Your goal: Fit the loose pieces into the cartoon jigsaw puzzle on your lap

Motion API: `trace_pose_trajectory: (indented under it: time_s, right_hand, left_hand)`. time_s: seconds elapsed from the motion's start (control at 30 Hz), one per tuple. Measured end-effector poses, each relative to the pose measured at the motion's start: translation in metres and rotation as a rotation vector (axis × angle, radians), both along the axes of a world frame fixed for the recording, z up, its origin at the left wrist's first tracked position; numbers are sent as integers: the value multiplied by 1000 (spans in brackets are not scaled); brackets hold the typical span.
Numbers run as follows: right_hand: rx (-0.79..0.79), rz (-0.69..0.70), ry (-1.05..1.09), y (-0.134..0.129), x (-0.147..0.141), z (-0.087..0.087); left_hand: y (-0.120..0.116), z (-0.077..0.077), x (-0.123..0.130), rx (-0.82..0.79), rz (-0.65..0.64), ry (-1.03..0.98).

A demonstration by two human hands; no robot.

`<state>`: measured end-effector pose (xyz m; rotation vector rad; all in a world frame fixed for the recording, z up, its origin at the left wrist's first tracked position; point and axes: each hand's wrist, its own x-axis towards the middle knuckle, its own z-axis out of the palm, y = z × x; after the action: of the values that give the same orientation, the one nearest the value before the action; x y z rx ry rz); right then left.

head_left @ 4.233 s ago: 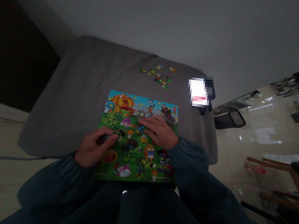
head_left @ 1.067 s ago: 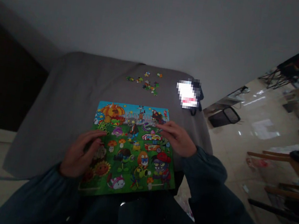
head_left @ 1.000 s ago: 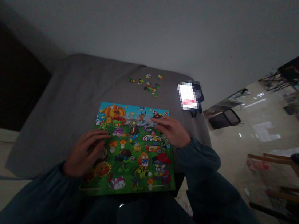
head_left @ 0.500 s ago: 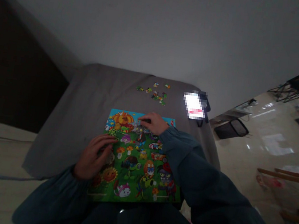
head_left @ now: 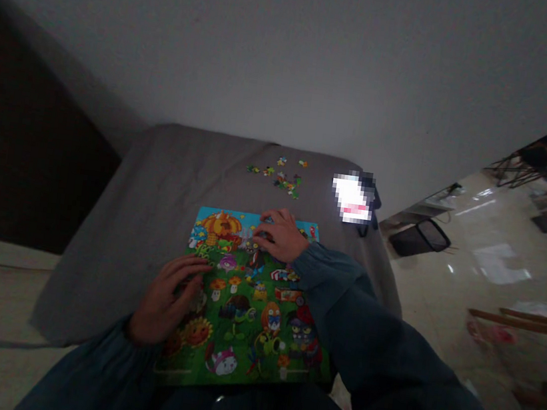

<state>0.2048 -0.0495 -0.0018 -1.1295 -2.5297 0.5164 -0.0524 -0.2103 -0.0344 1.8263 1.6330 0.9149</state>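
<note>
A colourful jigsaw puzzle (head_left: 236, 314) with cartoon plants, zombies and a pumpkin lies flat on the grey cloth, close to my body. My left hand (head_left: 168, 295) rests on its left side, open, with the fingers stretched over the green part. Over the upper middle, near the blue strip, is my right hand (head_left: 282, 235). Its fingers are apart and bent, touching the puzzle, and I see nothing held between them. Beyond the puzzle, several loose jigsaw pieces (head_left: 287, 184) lie scattered on the cloth.
Grey cloth (head_left: 147, 202) covers the table, which stands against a pale wall (head_left: 273, 50). A lit, blurred-out screen (head_left: 352, 198) stands at the right rear. On the tiled floor to the right are a dark basket (head_left: 417, 239) and wooden bars (head_left: 515, 320).
My right hand's fingers have gone from a pinch to spread on the puzzle's upper part. My left hand stays in place. The whole view has shifted slightly.
</note>
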Motion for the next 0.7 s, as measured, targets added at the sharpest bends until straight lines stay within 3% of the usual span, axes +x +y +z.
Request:
trace_pose_trajectory:
  time_s: [0.07, 0.2, 0.4, 0.7]
  right_hand:
    - [24, -49, -3, 18, 7, 4]
    - [65, -284, 1, 72, 25, 6]
    - [4, -514, -41, 126, 34, -9]
    - [-205, -489, -115, 164, 33, -16]
  left_hand:
    - [1, -1, -1, -11, -1, -2]
    - [2, 1, 0, 5, 11, -11]
    - [2, 8, 2, 13, 10, -22]
    - [1, 3, -1, -2, 13, -26]
